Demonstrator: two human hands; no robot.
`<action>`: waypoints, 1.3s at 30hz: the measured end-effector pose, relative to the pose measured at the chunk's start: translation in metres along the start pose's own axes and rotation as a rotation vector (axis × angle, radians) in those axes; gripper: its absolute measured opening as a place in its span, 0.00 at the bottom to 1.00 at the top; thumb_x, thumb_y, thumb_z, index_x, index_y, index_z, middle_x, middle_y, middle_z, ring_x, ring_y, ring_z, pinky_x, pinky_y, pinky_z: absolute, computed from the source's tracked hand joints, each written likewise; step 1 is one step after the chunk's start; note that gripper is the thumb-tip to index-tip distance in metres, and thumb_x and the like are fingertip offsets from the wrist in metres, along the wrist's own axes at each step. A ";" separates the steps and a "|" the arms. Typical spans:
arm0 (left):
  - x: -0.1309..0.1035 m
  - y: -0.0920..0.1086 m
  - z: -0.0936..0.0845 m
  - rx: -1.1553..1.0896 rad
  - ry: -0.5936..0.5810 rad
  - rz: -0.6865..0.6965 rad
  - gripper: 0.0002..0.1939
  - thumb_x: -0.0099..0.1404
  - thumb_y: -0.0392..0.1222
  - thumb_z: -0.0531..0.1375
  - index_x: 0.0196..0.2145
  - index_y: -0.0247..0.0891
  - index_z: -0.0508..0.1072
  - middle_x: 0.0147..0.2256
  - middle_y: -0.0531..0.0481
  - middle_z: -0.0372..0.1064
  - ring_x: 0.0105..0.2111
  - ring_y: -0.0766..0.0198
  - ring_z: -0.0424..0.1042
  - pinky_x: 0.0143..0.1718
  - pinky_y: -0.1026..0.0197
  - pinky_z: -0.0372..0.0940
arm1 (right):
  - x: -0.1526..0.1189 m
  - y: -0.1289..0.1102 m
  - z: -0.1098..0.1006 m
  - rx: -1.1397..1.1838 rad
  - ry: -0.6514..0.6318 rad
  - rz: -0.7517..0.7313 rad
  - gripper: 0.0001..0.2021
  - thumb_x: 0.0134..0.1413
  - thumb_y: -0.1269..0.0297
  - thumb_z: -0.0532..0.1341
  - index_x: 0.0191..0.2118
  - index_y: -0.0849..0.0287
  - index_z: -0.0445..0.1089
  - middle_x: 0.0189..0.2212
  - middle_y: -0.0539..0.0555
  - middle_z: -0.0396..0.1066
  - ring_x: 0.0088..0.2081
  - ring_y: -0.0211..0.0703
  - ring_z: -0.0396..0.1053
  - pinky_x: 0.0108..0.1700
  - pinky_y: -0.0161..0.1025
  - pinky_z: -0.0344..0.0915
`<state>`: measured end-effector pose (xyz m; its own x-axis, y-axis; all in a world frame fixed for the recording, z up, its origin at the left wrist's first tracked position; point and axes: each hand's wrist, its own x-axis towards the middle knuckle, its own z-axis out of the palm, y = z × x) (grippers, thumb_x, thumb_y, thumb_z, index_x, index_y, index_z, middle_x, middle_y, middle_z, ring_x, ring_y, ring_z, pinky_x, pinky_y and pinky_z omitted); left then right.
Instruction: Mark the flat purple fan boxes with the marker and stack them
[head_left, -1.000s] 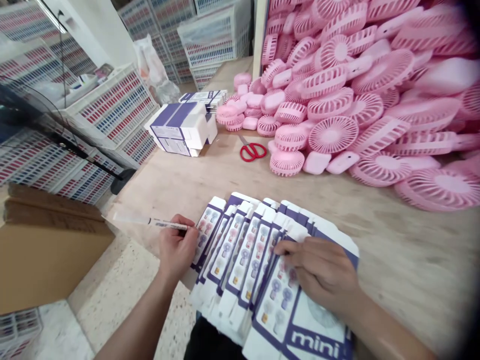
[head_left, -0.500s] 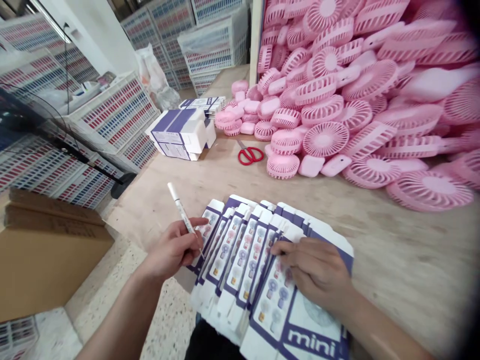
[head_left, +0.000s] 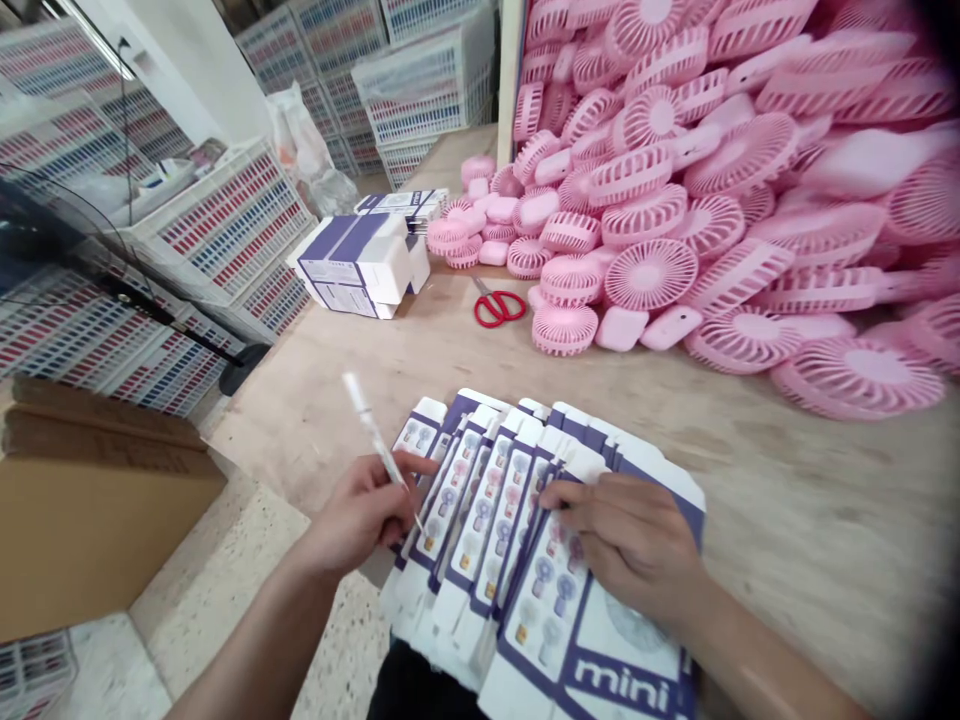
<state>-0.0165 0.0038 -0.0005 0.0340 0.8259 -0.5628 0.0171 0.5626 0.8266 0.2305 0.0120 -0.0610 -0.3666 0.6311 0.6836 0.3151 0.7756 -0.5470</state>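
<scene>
A fanned stack of flat purple-and-white cartons [head_left: 546,600], printed with small fan pictures and "mini", lies at the near edge of the table. My left hand [head_left: 379,505] is closed around a white pen [head_left: 373,428], its tip pointing down at one of the left cartons and its other end raised, slightly blurred. Over the right part of the stack rests my right hand [head_left: 626,535], fingers bent and pressed together on a carton's edge; its fingertips pinch or press that edge.
Pink handheld fans [head_left: 651,273] are heaped at the back right. Red scissors [head_left: 499,306] lie mid-table, with folded white-and-purple boxes [head_left: 352,262] behind to the left. Plastic crates [head_left: 217,225] and a brown cardboard box [head_left: 105,510] stand left of the table [head_left: 795,500].
My left hand has moved a little to the right with the pen, whose tip is now over a carton further right. My right hand has stayed in place.
</scene>
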 end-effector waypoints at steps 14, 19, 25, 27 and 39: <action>0.013 -0.023 0.002 0.613 0.693 0.394 0.03 0.50 0.37 0.57 0.21 0.38 0.66 0.13 0.56 0.59 0.15 0.69 0.59 0.17 0.68 0.52 | 0.003 -0.002 -0.002 -0.020 -0.006 0.003 0.13 0.45 0.84 0.49 0.26 0.57 0.62 0.26 0.49 0.75 0.22 0.33 0.70 0.21 0.33 0.59; 0.014 -0.012 -0.009 0.274 0.551 0.205 0.10 0.51 0.36 0.56 0.33 0.36 0.68 0.15 0.58 0.59 0.14 0.71 0.55 0.15 0.69 0.49 | 0.003 -0.002 -0.002 -0.028 -0.002 -0.003 0.13 0.43 0.84 0.50 0.26 0.58 0.62 0.26 0.49 0.74 0.20 0.32 0.67 0.20 0.33 0.59; 0.006 0.015 -0.023 0.083 0.044 -0.030 0.24 0.49 0.34 0.58 0.46 0.32 0.68 0.17 0.58 0.56 0.14 0.75 0.51 0.14 0.70 0.42 | 0.004 -0.002 -0.002 -0.049 -0.003 0.004 0.14 0.42 0.84 0.48 0.25 0.57 0.62 0.25 0.47 0.75 0.19 0.30 0.66 0.20 0.32 0.58; 0.000 0.019 -0.019 0.034 0.046 -0.015 0.25 0.46 0.34 0.58 0.45 0.32 0.68 0.18 0.59 0.57 0.14 0.76 0.50 0.14 0.70 0.40 | 0.004 -0.002 -0.002 -0.047 0.003 -0.005 0.14 0.42 0.84 0.48 0.26 0.57 0.62 0.26 0.48 0.75 0.19 0.31 0.65 0.20 0.32 0.58; 0.014 -0.027 -0.010 0.372 0.616 0.356 0.01 0.53 0.36 0.56 0.25 0.38 0.65 0.14 0.59 0.57 0.14 0.71 0.56 0.16 0.69 0.49 | 0.002 -0.002 -0.001 -0.042 -0.007 0.003 0.13 0.43 0.84 0.49 0.26 0.58 0.61 0.27 0.49 0.75 0.20 0.31 0.67 0.21 0.33 0.57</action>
<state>-0.0263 0.0003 -0.0309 -0.4555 0.8868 -0.0773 0.4444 0.3018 0.8435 0.2305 0.0118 -0.0584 -0.3719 0.6339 0.6781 0.3526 0.7722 -0.5285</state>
